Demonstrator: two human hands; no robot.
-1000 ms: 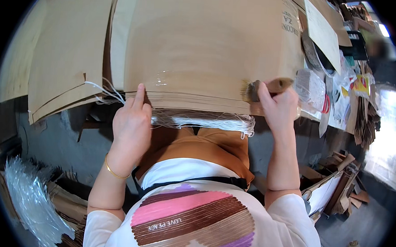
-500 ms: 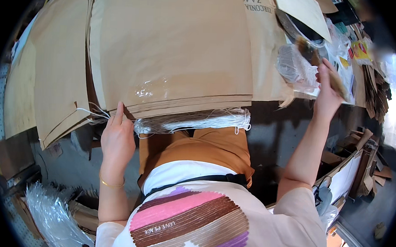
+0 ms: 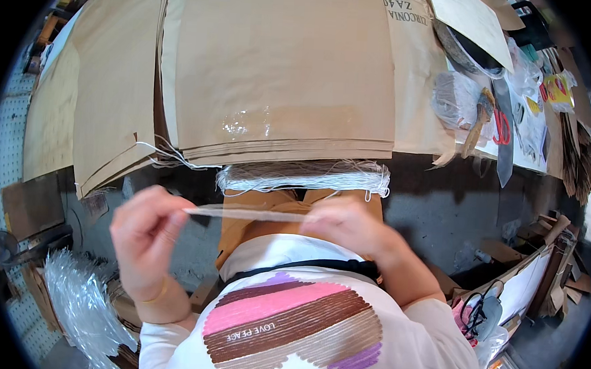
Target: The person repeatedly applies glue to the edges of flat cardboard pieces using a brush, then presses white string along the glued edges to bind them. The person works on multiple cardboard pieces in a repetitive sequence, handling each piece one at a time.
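Both my hands are raised in front of my chest, stretching a thin pale strip (image 3: pixel 247 214) between them; it looks like clear tape or a strand. My left hand (image 3: pixel 147 233) pinches its left end, and my right hand (image 3: pixel 352 227) pinches the right end. Just beyond them a bundle of white string (image 3: pixel 302 176) hangs at the near edge of the worktable. Above it lies a stack of brown paper sheets (image 3: pixel 281 70) with a shiny patch of clear tape (image 3: pixel 245 123) near its front edge.
More brown paper stacks (image 3: pixel 92 107) lie to the left. At the right of the table are a brush (image 3: pixel 477 127), red-handled scissors (image 3: pixel 501 128), plastic bags and scraps. Crumpled clear plastic (image 3: pixel 82 300) lies on the floor lower left; cardboard pieces (image 3: pixel 532 264) lean at right.
My left hand left the paper stack's edge and my right hand came back from the table's right side. Both now meet near my chest with a thin strip stretched between them.
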